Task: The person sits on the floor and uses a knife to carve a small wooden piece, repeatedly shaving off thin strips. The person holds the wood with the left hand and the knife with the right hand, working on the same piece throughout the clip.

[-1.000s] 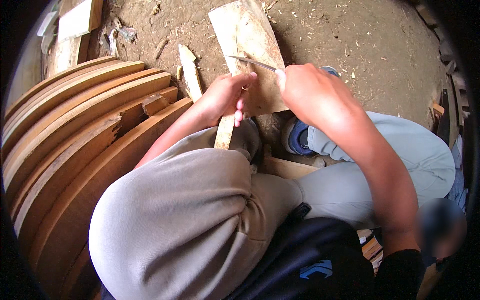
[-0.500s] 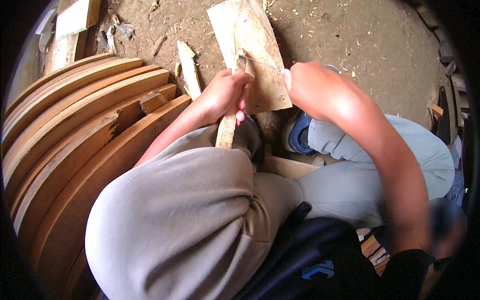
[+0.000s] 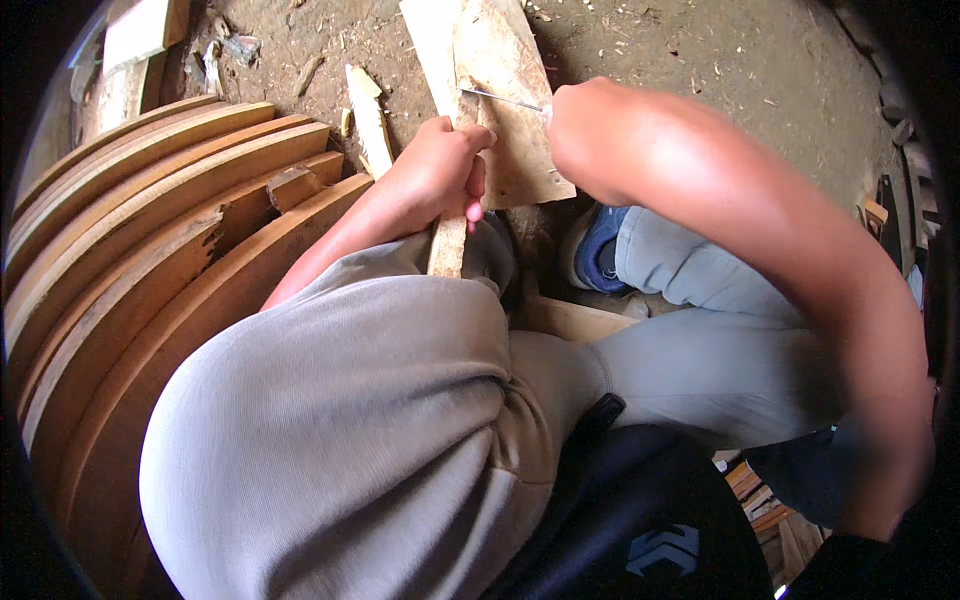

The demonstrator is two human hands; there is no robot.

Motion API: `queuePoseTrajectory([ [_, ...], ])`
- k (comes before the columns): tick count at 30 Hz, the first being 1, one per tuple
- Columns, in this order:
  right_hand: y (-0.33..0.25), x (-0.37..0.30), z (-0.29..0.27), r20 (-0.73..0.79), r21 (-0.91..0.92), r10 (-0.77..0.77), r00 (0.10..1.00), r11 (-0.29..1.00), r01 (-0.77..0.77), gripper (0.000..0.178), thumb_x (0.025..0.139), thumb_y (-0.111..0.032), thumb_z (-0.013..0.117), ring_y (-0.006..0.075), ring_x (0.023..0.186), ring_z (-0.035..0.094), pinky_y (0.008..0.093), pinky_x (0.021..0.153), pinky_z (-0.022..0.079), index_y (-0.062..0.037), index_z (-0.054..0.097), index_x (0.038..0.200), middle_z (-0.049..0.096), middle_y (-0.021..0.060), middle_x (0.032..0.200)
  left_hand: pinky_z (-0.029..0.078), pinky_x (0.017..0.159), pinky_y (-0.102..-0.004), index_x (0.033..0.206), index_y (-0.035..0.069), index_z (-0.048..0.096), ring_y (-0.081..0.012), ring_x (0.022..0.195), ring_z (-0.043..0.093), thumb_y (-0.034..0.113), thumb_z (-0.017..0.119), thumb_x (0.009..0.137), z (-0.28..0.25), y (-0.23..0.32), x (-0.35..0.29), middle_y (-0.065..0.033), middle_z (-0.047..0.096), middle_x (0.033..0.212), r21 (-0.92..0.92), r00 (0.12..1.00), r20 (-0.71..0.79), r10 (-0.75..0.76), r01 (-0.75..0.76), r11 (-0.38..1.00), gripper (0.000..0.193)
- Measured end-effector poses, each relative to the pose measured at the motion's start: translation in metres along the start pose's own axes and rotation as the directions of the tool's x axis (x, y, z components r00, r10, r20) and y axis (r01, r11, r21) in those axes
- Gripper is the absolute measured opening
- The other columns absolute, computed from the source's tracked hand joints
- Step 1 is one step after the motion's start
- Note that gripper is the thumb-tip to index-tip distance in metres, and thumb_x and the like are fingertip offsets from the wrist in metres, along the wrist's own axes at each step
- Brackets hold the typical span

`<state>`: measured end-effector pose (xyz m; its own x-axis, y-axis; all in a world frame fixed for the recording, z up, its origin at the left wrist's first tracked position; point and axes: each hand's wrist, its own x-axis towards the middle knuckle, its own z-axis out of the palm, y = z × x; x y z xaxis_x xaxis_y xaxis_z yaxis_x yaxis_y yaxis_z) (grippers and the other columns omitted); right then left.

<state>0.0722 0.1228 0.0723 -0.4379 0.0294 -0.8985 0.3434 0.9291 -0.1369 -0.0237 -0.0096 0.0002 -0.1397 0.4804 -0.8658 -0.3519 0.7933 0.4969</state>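
Note:
My left hand (image 3: 447, 165) is closed around a narrow wooden strip (image 3: 450, 245). The strip's near end lies by my knee and its far part runs over a flat, pale wooden board (image 3: 525, 160) on the ground. My right hand (image 3: 590, 140) is a fist around a tool with a thin metal blade (image 3: 505, 98); its handle is hidden in the fingers. Seen nearly edge-on, the blade reaches leftward across the board. Its tip meets the strip just beyond my left hand.
Several long wooden planks (image 3: 150, 290) lie side by side on the left. A split wood scrap (image 3: 369, 120) rests on the dirt floor (image 3: 690, 60), among chips. My shoe (image 3: 600, 255) stands right of the board; a wooden piece (image 3: 575, 318) lies between my legs.
My right forearm has swung outward to the right, its elbow farther out, while the blade stays at the strip. The left hand keeps its grip; the whole view has shifted slightly.

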Motion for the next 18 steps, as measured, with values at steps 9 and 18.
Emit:
queuePoseTrajectory([
  [9,-0.018,-0.014,0.011,-0.041,0.409,0.271,0.962,0.883,-0.232,0.03,0.087,-0.015,0.068,0.0245,0.108,0.068,0.0376,0.085,0.058,-0.0063,0.069,0.116,0.069,0.0115,0.118,0.044,0.033,-0.0348,0.084,0.002,0.049,-0.018,0.035,0.048,0.02,0.047,0.098,-0.003,-0.005,-0.004,-0.0044,0.046,0.053,0.059,0.999,-0.033,0.0,0.002,0.998,0.023],
  [18,-0.033,0.002,0.05,-0.368,0.509,0.46,0.809,0.827,-0.239,0.026,0.096,-0.011,0.043,0.0339,0.093,0.071,0.0418,0.077,0.058,0.0034,0.064,0.096,0.071,0.0237,0.093,0.043,0.031,-0.0353,0.085,0.004,0.049,-0.0191,0.035,0.048,0.023,0.049,0.098,-0.006,-0.008,0.0,-0.0046,0.046,0.053,-0.02,1.0,-0.007,-0.018,0.018,1.0,0.023],
])
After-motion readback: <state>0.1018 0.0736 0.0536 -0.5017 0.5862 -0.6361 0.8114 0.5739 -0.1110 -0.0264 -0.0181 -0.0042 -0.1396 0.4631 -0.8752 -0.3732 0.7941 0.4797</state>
